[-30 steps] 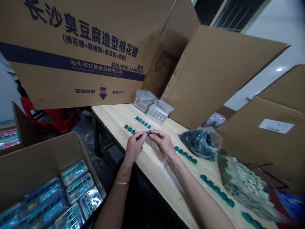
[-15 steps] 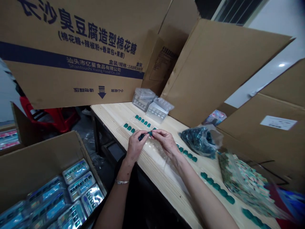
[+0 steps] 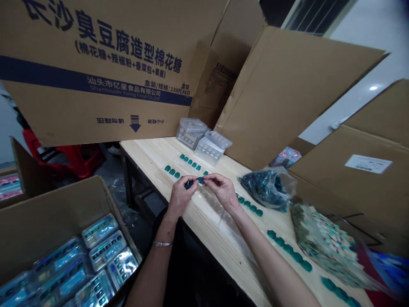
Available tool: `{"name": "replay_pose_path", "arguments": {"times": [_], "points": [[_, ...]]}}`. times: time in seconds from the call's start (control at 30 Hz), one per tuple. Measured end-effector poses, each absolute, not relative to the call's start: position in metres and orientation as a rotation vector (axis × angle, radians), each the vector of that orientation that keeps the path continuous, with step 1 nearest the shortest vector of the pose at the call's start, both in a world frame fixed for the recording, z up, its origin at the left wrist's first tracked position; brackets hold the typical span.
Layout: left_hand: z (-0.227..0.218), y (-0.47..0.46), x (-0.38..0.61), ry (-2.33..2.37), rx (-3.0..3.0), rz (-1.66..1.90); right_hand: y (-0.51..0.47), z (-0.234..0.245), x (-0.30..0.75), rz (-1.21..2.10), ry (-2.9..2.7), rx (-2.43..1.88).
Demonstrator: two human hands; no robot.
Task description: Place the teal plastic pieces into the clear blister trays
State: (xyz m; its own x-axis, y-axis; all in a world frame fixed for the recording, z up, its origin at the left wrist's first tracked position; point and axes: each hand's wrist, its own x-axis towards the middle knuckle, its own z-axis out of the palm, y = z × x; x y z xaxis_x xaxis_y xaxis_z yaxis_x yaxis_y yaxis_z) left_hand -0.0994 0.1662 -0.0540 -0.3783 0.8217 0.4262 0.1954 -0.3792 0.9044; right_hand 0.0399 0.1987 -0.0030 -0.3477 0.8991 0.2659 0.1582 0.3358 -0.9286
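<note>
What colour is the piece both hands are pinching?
The piece is dark teal, clearest in the head view.

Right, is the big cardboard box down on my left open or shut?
Open: nothing covers the top of the cardboard box, and shiny clear packs show inside.

Packing workshop, or much like one. Plain wooden table (image 3: 140,149); green pieces (image 3: 288,249) set out along it in rows, a bulk bag (image 3: 265,187) of dark ones on its right side. Clear trays (image 3: 209,150) at table's far end, near a printed carton (image 3: 121,108) bearing a food company's name. Left of table: open box (image 3: 57,204) of like packs (image 3: 108,249), red stool (image 3: 75,161).
</note>
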Motion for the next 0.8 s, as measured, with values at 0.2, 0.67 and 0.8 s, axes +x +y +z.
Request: {"name": "replay_pose_path", "arguments": {"times": [0.2,0.67,0.8], "points": [[-0.046,0.16,-0.093,1.508,1.599,1.887,0.183,0.0,0.031,0.498,-1.989,-0.985],[-0.046,0.158,-0.094,1.657,1.766,1.86,0.178,0.0,0.022,0.444,-2.044,-1.011],[-0.043,0.155,-0.092,1.576,1.814,1.85,0.181,-0.002,0.021,0.331,-2.088,-1.039]]}}
